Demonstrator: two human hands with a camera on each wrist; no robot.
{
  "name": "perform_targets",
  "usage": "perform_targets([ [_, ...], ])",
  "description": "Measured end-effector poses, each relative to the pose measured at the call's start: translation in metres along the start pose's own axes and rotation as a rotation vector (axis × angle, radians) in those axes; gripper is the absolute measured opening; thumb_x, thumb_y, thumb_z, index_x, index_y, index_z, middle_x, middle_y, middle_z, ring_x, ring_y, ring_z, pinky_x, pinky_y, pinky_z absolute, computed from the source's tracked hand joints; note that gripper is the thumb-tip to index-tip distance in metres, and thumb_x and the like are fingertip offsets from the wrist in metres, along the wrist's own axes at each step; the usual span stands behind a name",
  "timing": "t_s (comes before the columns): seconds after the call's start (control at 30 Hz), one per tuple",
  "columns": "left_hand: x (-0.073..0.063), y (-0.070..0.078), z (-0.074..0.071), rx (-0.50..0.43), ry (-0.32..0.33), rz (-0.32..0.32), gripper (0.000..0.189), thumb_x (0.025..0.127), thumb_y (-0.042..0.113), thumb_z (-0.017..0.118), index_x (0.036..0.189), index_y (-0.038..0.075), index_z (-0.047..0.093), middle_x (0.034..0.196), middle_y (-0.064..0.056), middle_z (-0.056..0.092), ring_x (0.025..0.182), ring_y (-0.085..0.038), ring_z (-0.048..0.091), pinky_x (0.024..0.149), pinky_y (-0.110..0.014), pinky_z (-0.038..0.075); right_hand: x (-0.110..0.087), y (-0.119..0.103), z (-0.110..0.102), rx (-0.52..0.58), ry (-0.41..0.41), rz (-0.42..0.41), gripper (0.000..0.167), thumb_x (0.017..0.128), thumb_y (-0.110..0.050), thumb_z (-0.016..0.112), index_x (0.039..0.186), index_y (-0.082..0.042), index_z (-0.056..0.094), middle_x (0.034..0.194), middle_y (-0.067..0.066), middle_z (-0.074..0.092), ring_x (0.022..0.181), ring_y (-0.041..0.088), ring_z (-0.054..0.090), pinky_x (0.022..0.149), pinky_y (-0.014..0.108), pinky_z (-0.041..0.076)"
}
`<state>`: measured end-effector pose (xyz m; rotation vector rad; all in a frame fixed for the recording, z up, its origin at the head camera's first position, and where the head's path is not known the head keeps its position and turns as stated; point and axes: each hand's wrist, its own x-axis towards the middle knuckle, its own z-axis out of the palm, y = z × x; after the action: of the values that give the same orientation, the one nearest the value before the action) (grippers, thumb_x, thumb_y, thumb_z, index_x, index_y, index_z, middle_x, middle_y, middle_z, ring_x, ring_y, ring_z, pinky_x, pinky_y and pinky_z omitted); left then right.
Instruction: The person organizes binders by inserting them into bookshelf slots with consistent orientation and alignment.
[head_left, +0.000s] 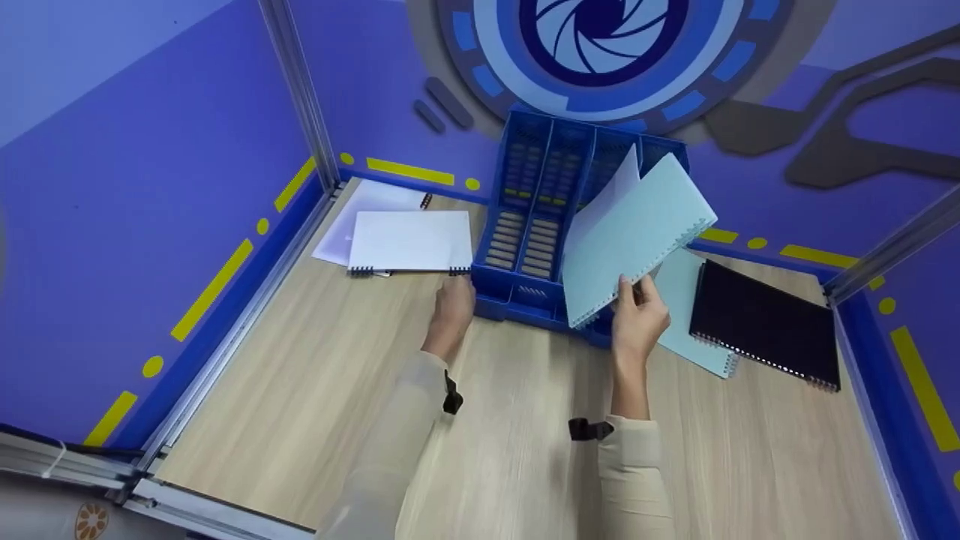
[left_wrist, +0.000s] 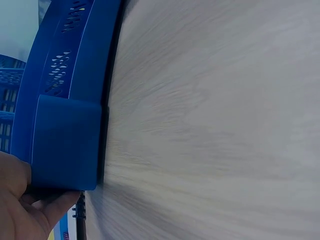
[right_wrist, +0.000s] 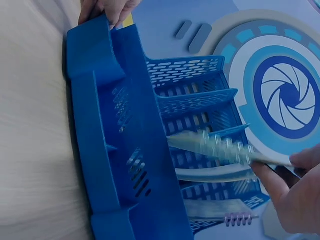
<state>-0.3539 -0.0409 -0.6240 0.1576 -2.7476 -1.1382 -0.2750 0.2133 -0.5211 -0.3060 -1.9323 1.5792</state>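
Note:
A blue file organizer (head_left: 491, 289) with upright dividers stands against the back wall. My left hand (head_left: 454, 306) grips its front left corner; in the left wrist view the hand (left_wrist: 20, 200) has thumb and fingers about that corner. My right hand (head_left: 639, 319) pinches a light green spiral notebook (head_left: 637, 232) by its coil edge. The notebook is tilted over the organizer's right-hand compartments. Behind it a pale lavender sheet or cover (head_left: 611, 196) stands up. In the right wrist view, a pale notebook (right_wrist: 215, 174) and another with a pinkish coil (right_wrist: 217, 209) sit between dividers.
Left of the organizer a white spiral notebook (head_left: 409, 240) overlaps a lavender one (head_left: 337, 229). On the right, a black spiral notebook (head_left: 765, 322) partly covers another light green notebook (head_left: 694, 349). Walls with metal frame posts (head_left: 304, 97) enclose the wooden table (head_left: 517, 420).

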Motion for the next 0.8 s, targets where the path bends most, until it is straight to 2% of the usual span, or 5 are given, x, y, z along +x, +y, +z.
perform_targets([
  [0.13, 0.0, -0.001, 0.001, 0.01, -0.003, 0.001, 0.021, 0.104, 0.01, 0.046, 0.103, -0.001, 0.064, 0.1, -0.025, 0.07, 0.083, -0.042, 0.07, 0.07, -0.055, 0.054, -0.004, -0.024, -0.006, 0.03, -0.107, 0.072, 0.02, 0.101, -0.006, 0.061, 0.111, 0.01, 0.067, 0.099, 0.032, 0.067, 0.087, 0.034, 0.067, 0.08, 0.036, 0.059],
  [0.23, 0.0, -0.002, -0.001, 0.017, -0.007, -0.007, 0.021, 0.103, 0.01, 0.047, 0.1, -0.001, 0.065, 0.098, -0.025, 0.07, 0.083, -0.041, 0.07, 0.069, -0.055, 0.054, -0.006, -0.039, -0.014, 0.037, -0.192, 0.103, 0.028, 0.102, -0.005, 0.058, 0.126, 0.008, 0.065, 0.115, 0.032, 0.066, 0.107, 0.038, 0.067, 0.087, 0.035, 0.057],
  [0.37, 0.001, -0.002, -0.001, 0.021, -0.013, -0.016, 0.021, 0.103, 0.01, 0.047, 0.101, 0.0, 0.065, 0.098, -0.025, 0.07, 0.083, -0.04, 0.07, 0.069, -0.054, 0.054, 0.001, -0.028, -0.019, 0.048, -0.26, 0.156, 0.034, 0.103, -0.007, 0.057, 0.135, 0.002, 0.061, 0.128, 0.026, 0.064, 0.12, 0.033, 0.064, 0.094, 0.034, 0.054],
  [0.57, -0.001, 0.0, -0.002, 0.018, -0.016, -0.017, 0.023, 0.104, 0.011, 0.045, 0.098, -0.001, 0.065, 0.093, -0.024, 0.07, 0.08, -0.039, 0.07, 0.067, -0.054, 0.054, 0.008, -0.014, -0.021, -0.013, -0.252, 0.17, 0.031, 0.1, -0.008, 0.062, 0.13, -0.001, 0.067, 0.127, 0.022, 0.067, 0.116, 0.029, 0.067, 0.091, 0.036, 0.055],
  [0.8, -0.001, 0.0, -0.002, 0.018, -0.022, 0.019, 0.022, 0.103, 0.008, 0.047, 0.091, 0.0, 0.064, 0.088, -0.023, 0.07, 0.076, -0.037, 0.069, 0.065, -0.054, 0.053, 0.009, -0.014, -0.019, -0.064, -0.162, 0.156, 0.025, 0.099, -0.004, 0.063, 0.122, 0.002, 0.071, 0.119, 0.022, 0.071, 0.108, 0.029, 0.071, 0.087, 0.034, 0.057],
])
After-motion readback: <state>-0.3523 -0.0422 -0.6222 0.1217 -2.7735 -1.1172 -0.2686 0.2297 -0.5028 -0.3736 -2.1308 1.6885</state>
